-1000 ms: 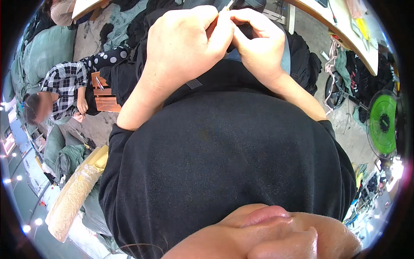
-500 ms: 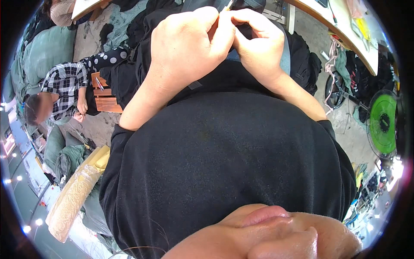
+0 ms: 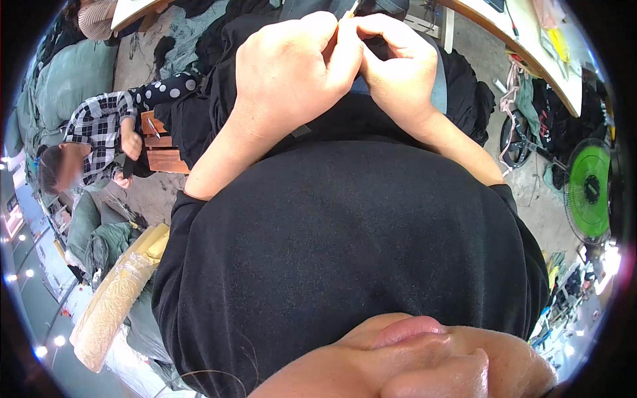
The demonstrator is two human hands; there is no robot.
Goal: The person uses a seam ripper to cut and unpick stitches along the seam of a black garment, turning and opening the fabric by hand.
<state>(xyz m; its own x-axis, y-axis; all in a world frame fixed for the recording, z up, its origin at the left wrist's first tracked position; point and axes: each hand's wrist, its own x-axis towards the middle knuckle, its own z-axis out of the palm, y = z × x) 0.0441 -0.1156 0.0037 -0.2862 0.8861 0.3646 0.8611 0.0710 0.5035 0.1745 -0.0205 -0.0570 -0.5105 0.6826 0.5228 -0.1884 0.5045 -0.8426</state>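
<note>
My left hand (image 3: pixel 292 66) and my right hand (image 3: pixel 395 66) meet fingertip to fingertip at the top of the view, above my black shirt (image 3: pixel 345 252). Both pinch a small thin thing with an orange tip (image 3: pixel 350 11) that sticks up between the fingers; most of it is hidden by the fingers. Dark cloth (image 3: pixel 464 93) lies in my lap under the hands.
A person in a checked shirt (image 3: pixel 99 129) sits on a low wooden stool (image 3: pixel 162 149) at the left. Green sacks (image 3: pixel 70 73), a wrapped yellowish roll (image 3: pixel 116 298), a green fan (image 3: pixel 590 189) at the right and a table edge (image 3: pixel 524 46) surround me.
Both hands stay pressed together at the top; they have only shifted very slightly.
</note>
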